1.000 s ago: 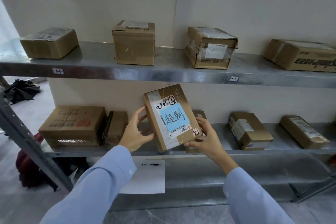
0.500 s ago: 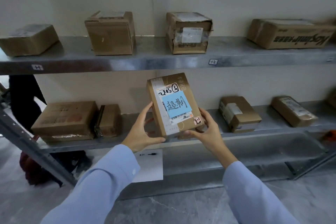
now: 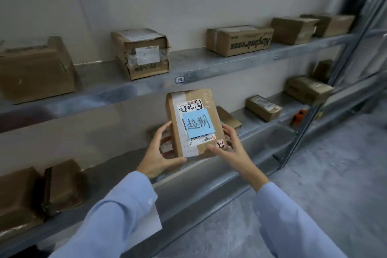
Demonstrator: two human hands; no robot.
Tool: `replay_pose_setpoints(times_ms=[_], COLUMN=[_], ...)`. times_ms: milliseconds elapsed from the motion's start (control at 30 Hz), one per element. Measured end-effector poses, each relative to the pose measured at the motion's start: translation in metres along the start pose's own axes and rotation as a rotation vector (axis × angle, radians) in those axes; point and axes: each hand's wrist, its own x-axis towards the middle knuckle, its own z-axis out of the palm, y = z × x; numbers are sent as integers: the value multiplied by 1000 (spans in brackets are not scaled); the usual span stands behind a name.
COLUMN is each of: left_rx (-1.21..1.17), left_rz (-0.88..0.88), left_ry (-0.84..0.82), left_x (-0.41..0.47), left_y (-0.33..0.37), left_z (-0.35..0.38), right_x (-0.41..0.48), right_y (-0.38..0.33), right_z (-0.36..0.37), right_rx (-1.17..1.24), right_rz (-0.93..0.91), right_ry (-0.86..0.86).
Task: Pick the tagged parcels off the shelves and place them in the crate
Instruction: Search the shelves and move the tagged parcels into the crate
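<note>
1. Tagged parcel (image 3: pixel 193 123): flat brown carton, held upright in air in front of the lower shelf (image 3: pixel 272 132), clear of its surface, label side toward camera.
2. Blue sticky note (image 3: pixel 198 124) w/ handwritten characters stuck on the white shipping label; barcode just below the note; small sticker at the lower-right corner of the face.
3. Left hand (image 3: pixel 159 153): clamped on the parcel's left edge and bottom-left corner, thumb along the bottom edge, fingers behind the carton.
4. Right hand (image 3: pixel 230 148): clamped on the right edge and bottom-right corner, thumb on the front face near the small sticker, fingers wrapped behind.
5. Both sleeves light blue, reaching up from the bottom of view.
6. Lower shelf: two brown boxes at left end (image 3: pixel 60 184), touching each other; small labelled box (image 3: pixel 263 108) right of the held parcel; another box (image 3: pixel 306 89) near the right end; orange item (image 3: pixel 299 115) at the front edge there, too blurred to ID.
7. Upper shelf (image 3: pixel 209 67): taped box w/ white label (image 3: pixel 144 52) above-left of the parcel; box w/ upside-down print (image 3: pixel 240 41) further right; more boxes toward both ends.
8. Small tag (image 3: pixel 179 79) on the upper shelf's front edge, directly above the parcel.
</note>
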Motion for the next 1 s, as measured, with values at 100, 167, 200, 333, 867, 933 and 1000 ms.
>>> replay_pose_setpoints(times_ms=[100,167,200,333,867,933,1000], left_rx=[-5,-15,-31,-114,-234,-235,-239], left_rz=[43,82,100,181,285,296,311], left_ry=[-81,-149,-184,-346,-777,-829,-870], left_x=[21,35,40,54,14,-1,-17], left_y=[6,11,15,40,137,153,167], left_z=[33,61,77,146,502,545,586], right_x=[-18,-34,-42,-81,-307,-340,-372], right_y=[3,8,9,13,48,48,51], right_z=[-27,-49,-61,-111,-361,-391,-420], right_rx=[3,12,13,-5,-125,-135,-144], right_rz=[3,20,27,76,200,218,237], right_ry=[122,201,244,428,932,962,997])
